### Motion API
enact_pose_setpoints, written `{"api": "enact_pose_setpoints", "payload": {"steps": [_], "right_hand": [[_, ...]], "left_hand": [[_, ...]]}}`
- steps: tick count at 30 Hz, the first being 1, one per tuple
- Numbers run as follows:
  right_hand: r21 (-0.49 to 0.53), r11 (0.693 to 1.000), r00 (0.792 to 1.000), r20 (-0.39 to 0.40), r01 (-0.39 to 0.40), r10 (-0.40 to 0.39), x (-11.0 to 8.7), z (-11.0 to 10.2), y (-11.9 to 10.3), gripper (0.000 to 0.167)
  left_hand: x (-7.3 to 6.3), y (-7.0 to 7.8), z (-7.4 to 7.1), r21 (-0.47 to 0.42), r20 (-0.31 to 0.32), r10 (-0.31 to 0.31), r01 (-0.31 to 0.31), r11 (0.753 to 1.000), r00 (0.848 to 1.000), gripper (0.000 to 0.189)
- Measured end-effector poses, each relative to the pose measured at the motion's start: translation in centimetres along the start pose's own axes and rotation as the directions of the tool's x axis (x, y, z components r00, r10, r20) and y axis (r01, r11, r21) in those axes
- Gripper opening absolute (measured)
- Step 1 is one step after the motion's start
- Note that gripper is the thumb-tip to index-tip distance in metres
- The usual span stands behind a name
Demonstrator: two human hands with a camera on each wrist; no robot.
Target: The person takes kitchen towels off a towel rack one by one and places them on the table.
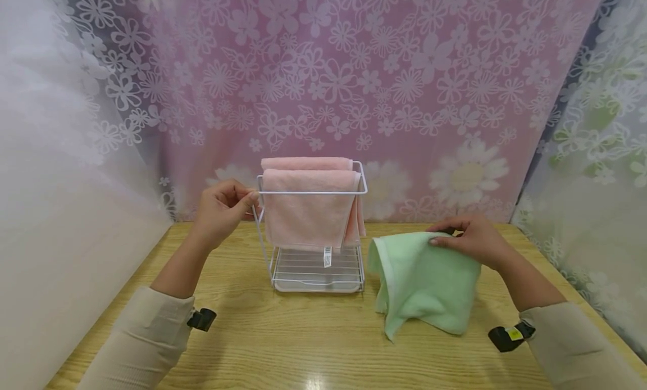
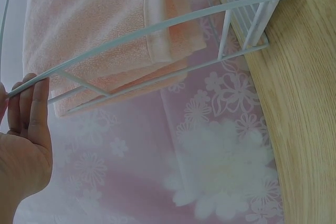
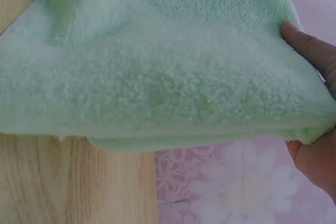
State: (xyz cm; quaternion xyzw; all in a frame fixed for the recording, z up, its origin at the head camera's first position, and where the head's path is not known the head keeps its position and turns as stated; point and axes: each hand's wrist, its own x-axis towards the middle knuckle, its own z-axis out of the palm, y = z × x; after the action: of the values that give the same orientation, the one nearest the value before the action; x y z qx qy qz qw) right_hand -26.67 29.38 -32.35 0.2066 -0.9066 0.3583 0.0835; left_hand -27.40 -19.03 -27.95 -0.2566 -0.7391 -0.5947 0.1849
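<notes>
A white wire rack stands on the wooden table, with a slatted base over a pale tray. Over its upper bars hangs a folded pink towel, a small white label at its lower edge. My left hand pinches the rack's upper left corner; in the left wrist view the fingers curl round the white wire. To the right of the rack, my right hand grips a green towel by its top edge, thumb in front. The towel drapes down in loose folds over the table.
The wooden table runs back to a pink floral curtain. A whitish sheet borders the left side, and a floral sheet the right. Black wrist cameras sit on both sleeves.
</notes>
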Motion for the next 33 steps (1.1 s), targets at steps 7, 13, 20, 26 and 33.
{"api": "enact_pose_setpoints", "payload": {"steps": [7, 13, 20, 26, 33], "right_hand": [[0.028, 1.0, 1.0, 0.016, -0.012, 0.012, 1.7, -0.1, 1.4, 0.025], [-0.02, 0.997, 0.997, 0.015, -0.069, 0.069, 3.2, 0.0, 2.3, 0.03], [-0.046, 0.997, 0.998, 0.03, -0.056, 0.058, 4.8, 0.3, 3.2, 0.03], [0.006, 0.996, 0.996, -0.011, -0.084, 0.084, 5.9, 0.8, 4.2, 0.029], [0.007, 0.995, 0.993, -0.064, -0.099, 0.099, 6.8, 2.1, 5.9, 0.028]], "left_hand": [[0.0, -0.1, -0.1, 0.012, 0.0, -0.002, 0.002, 1.0, 1.0, 0.018], [-0.1, 0.0, -0.1, 0.007, -0.009, -0.002, 0.002, 1.0, 1.0, 0.018], [-0.1, 0.1, 0.0, -0.001, -0.012, -0.003, 0.003, 1.0, 1.0, 0.017], [-0.1, 0.2, 0.0, -0.011, -0.013, 0.002, -0.003, 1.0, 1.0, 0.017], [0.0, 0.1, 0.1, -0.01, -0.012, -0.01, 0.01, 1.0, 1.0, 0.018]]}}
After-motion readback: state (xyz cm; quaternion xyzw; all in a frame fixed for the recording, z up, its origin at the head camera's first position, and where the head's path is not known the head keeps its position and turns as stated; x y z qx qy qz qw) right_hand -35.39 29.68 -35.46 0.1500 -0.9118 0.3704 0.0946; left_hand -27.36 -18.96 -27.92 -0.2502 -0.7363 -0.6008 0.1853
